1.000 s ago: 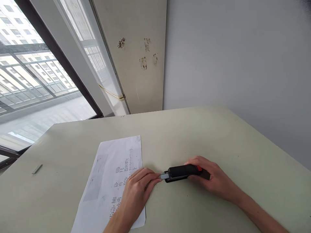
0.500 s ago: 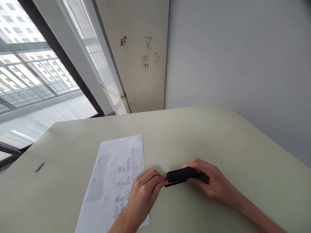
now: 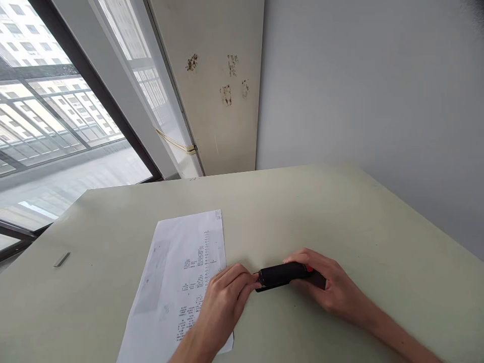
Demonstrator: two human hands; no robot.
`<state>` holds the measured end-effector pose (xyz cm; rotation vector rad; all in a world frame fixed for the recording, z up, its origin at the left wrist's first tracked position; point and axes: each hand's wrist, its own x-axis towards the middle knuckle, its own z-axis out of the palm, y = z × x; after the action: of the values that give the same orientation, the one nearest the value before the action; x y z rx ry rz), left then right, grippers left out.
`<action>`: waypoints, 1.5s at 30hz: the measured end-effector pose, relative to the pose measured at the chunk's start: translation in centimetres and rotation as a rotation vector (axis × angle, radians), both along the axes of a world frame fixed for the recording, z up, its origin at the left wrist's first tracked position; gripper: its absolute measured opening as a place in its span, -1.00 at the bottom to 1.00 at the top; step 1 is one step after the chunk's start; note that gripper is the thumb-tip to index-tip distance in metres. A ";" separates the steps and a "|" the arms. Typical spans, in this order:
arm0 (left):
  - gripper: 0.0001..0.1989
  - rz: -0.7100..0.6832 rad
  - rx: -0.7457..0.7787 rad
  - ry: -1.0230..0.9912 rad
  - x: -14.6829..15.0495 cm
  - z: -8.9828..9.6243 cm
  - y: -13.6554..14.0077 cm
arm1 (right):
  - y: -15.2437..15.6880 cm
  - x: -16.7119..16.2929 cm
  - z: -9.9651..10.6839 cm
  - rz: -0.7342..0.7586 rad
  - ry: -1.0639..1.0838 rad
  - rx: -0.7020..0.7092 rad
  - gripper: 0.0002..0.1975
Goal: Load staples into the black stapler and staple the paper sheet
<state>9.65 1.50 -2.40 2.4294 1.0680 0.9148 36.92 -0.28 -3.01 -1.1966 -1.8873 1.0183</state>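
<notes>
A black stapler [image 3: 282, 274] with a red part near its rear lies low over the table, its front end pointing left. My right hand [image 3: 327, 282] is wrapped round the rear of the stapler, thumb on the near side and fingers on the far side. At the front end, the fingers of my left hand [image 3: 229, 290] are pinched together on the stapler's tip; whatever lies between the fingertips is hidden. Under my left hand and wrist is a sheet of printed paper [image 3: 177, 252], flat on the table, its right edge partly covered.
A small grey strip, perhaps a row of staples [image 3: 62, 259], lies at the left of the pale green table [image 3: 302, 201]. Beyond the table stand a grey wall [image 3: 359, 91], a beige panel [image 3: 223, 131] with worn patches, and a window [image 3: 56, 111] at the left.
The gap between the stapler's upper arm and its base looks narrower, and the red part shows more. Both hands stay almost in the same place; the paper has not moved.
</notes>
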 end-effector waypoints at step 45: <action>-0.24 0.627 -0.070 0.409 -8.3 -2.4 3.9 | 1.0 0.8 0.0 -0.383 -0.108 -0.003 -0.68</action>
<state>1.40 5.37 -4.78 2.3010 2.0422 0.5201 37.72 0.69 -2.97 -1.5669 -1.6449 0.7599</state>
